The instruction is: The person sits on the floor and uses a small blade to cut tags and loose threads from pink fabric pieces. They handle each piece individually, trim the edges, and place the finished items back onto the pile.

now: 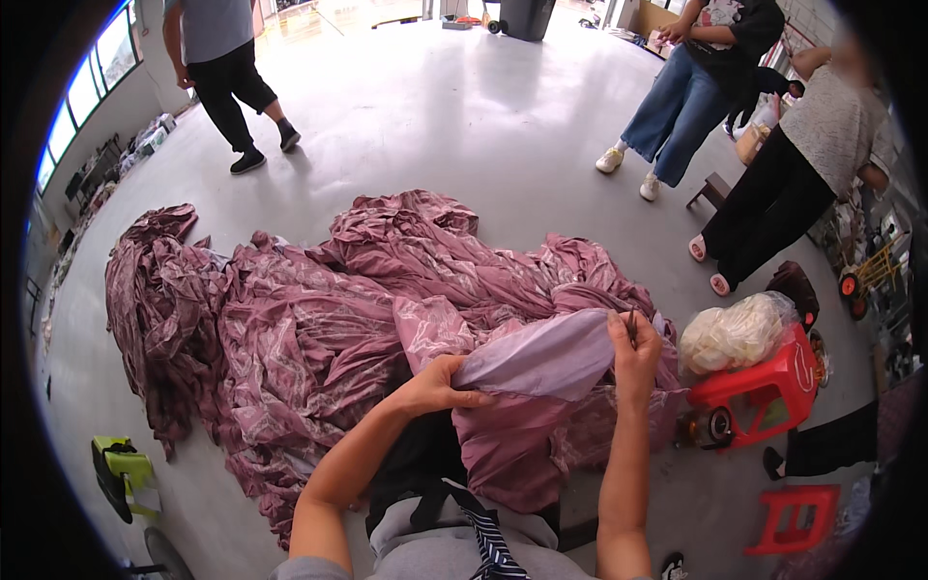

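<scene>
On the grey floor (464, 126) in front of the person lies a big crumpled heap of mauve patterned fabric (290, 329), and one pale lilac fold (551, 356) of it is pulled taut between both hands above the lap. The left hand (437, 385) is closed on the fold's near end, thumb on top, while the right hand (633, 350) pinches the raised far end together with a thin dark tool (631, 324), too small to identify. Just right of that hand, a red toy car (764, 391) carries a clear bag of pale stuffing (735, 333); three people stand well apart at the far side.
</scene>
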{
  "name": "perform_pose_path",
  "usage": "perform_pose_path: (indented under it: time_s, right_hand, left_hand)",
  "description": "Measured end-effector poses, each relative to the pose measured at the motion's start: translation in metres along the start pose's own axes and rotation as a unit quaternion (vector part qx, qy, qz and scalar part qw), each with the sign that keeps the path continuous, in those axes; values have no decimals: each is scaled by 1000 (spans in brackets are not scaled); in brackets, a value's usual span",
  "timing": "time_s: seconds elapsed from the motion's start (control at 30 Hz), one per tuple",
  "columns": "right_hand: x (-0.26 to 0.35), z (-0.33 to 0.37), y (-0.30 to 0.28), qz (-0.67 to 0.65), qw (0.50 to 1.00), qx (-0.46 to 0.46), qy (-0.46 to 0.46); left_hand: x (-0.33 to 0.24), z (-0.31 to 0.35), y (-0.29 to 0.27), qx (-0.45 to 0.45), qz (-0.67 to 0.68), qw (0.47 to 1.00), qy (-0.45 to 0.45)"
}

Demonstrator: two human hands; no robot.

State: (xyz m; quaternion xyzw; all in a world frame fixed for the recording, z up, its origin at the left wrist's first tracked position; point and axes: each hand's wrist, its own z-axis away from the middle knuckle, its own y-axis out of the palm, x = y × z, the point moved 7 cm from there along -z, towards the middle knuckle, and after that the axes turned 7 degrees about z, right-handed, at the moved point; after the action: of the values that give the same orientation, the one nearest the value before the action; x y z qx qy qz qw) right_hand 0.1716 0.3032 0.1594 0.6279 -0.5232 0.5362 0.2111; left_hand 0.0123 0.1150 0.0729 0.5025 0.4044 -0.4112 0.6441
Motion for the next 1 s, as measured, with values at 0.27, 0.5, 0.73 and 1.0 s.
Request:
perform_pose_path:
  time_s: [0.27, 0.5, 0.73, 1.0]
  right_hand:
    - [-50, 3, -32, -28, 991, -112, 73]
    - [-72, 14, -49, -18, 988, -117, 94]
    - [-77, 35, -19, 352, 935, -27, -36]
    - [23, 59, 75, 179, 936, 257, -161]
  left_hand:
    - [26, 3, -31, 37, -207, 977, 22]
    - [22, -3, -23, -4, -10, 1000, 26]
    - [40, -6, -12, -40, 99, 994, -11]
    - [29, -3, -11, -49, 61, 997, -5]
